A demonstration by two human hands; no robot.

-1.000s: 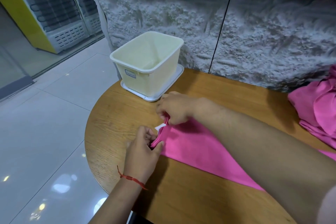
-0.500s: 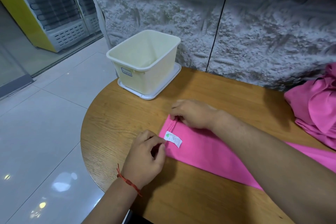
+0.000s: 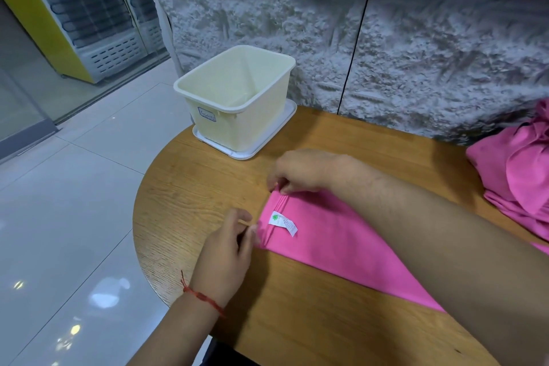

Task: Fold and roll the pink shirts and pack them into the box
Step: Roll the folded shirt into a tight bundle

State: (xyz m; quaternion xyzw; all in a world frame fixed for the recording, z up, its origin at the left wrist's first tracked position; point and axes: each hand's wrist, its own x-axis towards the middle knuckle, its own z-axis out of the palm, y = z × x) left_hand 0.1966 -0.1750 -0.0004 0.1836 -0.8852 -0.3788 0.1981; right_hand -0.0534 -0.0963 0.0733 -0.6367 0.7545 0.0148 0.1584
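Together, left hand [image 3: 227, 249] and right hand [image 3: 300, 171] pinch the folded shirt [image 3: 341, 242].

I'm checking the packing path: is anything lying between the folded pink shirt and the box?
Nothing visible does. Only bare table separates the pink shirt, pinched at its end by the left hand and right hand, from the open box.

Wooden bench [image 3: 208, 187], grain showing, left end rounded, back edge against a rough grey wall. Far left: flat white tray [image 3: 267, 145] on the bench, cream box [image 3: 246, 128] standing upright on it. Middle: folded pink shirt [image 3: 341, 246] lying flat as a long band, narrow end leftward, white label [image 3: 283, 221] face up. Right edge: loose heap of pink shirts [image 3: 517, 175], well apart from the box.
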